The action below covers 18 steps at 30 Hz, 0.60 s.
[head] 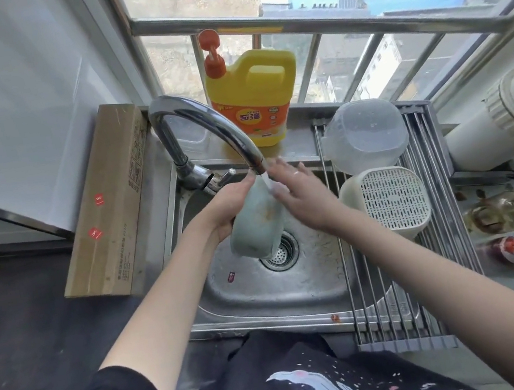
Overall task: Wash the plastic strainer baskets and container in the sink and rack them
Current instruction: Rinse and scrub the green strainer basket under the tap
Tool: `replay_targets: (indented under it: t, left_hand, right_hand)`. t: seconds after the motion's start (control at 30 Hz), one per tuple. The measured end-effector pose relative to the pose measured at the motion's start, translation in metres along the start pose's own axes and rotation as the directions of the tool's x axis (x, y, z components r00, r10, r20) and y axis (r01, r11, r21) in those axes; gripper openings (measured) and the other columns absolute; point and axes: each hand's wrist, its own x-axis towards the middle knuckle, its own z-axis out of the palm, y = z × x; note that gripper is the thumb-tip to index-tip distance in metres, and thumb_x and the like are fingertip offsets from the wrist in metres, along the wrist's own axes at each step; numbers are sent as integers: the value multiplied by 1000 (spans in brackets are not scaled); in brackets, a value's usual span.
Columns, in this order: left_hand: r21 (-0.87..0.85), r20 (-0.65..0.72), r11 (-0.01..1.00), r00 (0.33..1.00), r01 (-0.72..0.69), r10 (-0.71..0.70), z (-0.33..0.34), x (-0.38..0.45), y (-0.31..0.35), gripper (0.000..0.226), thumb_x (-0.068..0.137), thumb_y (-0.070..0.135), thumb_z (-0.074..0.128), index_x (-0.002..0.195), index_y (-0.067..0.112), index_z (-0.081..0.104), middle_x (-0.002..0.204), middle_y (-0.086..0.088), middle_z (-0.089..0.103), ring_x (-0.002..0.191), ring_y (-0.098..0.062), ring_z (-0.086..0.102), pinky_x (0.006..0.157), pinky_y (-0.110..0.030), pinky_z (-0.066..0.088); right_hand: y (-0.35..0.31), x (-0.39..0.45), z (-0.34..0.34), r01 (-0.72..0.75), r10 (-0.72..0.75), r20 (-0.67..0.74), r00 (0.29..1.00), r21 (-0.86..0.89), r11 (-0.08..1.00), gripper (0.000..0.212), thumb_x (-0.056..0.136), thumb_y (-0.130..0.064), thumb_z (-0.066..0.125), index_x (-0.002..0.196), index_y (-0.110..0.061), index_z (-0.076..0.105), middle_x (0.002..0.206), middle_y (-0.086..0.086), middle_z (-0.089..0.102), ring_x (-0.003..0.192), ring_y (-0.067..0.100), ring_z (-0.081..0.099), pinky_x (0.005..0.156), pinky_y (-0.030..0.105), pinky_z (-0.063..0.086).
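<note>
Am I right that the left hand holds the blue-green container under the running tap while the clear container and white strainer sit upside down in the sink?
Not quite. The head view shows the clear container and white strainer upside down on the rack, not in the sink. The rest stands: the left hand holds the blue-green container under the running tap.

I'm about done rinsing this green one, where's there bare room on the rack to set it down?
The near stretch of the rack, below the white strainer basket, is bare rods. The far end is crowded: the clear container and that basket sit close together. The green container is in the left hand under the faucet.
</note>
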Motion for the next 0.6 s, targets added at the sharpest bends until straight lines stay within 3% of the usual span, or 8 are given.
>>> replay_targets:
  t: [0.07, 0.13, 0.23, 0.27, 0.37, 0.47, 0.53, 0.6]
  left_hand:
    - [-80, -31, 997, 999, 22, -25, 0, 7, -1, 30, 101, 30, 42, 91, 12, 65, 81, -6, 69, 67, -13, 67, 59, -25, 54]
    - [-109, -95, 992, 993, 56, -66, 3, 10, 2, 30, 101, 26, 42, 86, 9, 61, 78, -8, 66, 65, -17, 64, 57, -26, 53]
    - [-27, -263, 997, 962, 67, -72, 8, 17, 5, 29, 100, 22, 43, 79, 7, 56, 84, -11, 61, 64, -16, 56, 56, -23, 46]
    - [40, -286, 997, 957, 63, -49, 9, 20, 5, 28, 100, 22, 42, 84, 5, 58, 87, -11, 60, 67, -16, 55, 57, -22, 45]
    - [92, -267, 993, 963, 71, -44, 9, 27, 0, 39, 98, 26, 40, 113, -6, 58, 107, -14, 63, 95, -28, 61, 80, -30, 52]
    - [96, -267, 981, 953, 171, -140, -8, 69, -29, 60, 86, 36, 50, 128, -6, 49, 132, -22, 54, 119, -38, 54, 100, -53, 44]
    - [52, -269, 969, 938, 240, -218, -12, 88, -37, 61, 85, 38, 51, 130, -3, 47, 132, -14, 55, 121, -34, 53, 101, -51, 43]
    - [-19, -238, 959, 930, 283, -279, 4, 55, -8, 52, 96, 43, 38, 111, -3, 56, 103, -12, 63, 105, -27, 60, 94, -35, 47]
  right_hand:
    - [-5, -12, 18, 36, -13, 118, 993, -195, 980, 54, 103, -36, 27, 153, -21, 13, 160, -2, 10, 147, 11, -3, 118, 47, -5]
    - [-6, -26, 31, 60, -30, 111, 993, -284, 957, 59, 102, -41, 23, 153, -22, 3, 160, -2, 3, 146, 12, -9, 114, 55, -12]
    - [-3, -42, 46, 300, -265, 142, 954, -443, 844, 58, 98, -43, 20, 152, -22, 17, 157, -4, 23, 145, 14, 16, 111, 63, -6]
    - [0, -41, 46, 309, -277, 138, 951, -471, 826, 55, 99, -42, 20, 151, -25, 19, 156, -6, 25, 144, 14, 21, 111, 62, -5]
    - [3, -22, 34, 6, -2, 11, 1000, -385, 923, 52, 101, -43, 15, 151, -36, 7, 158, -10, 16, 147, 13, 10, 110, 63, -12]
    - [-6, -6, 33, -264, 255, -70, 965, -314, 912, 57, 100, -42, 13, 153, -21, 4, 159, -9, 15, 147, 9, 1, 106, 66, -17]
    - [-22, -12, 42, -259, 235, -112, 966, -359, 896, 57, 100, -40, 14, 153, -18, 10, 160, -4, 10, 147, 13, -4, 104, 67, -18]
    - [-34, -26, 56, -129, 96, -97, 991, -420, 899, 57, 101, -42, 16, 153, -19, 11, 160, 0, 7, 148, 16, -5, 104, 66, -20]
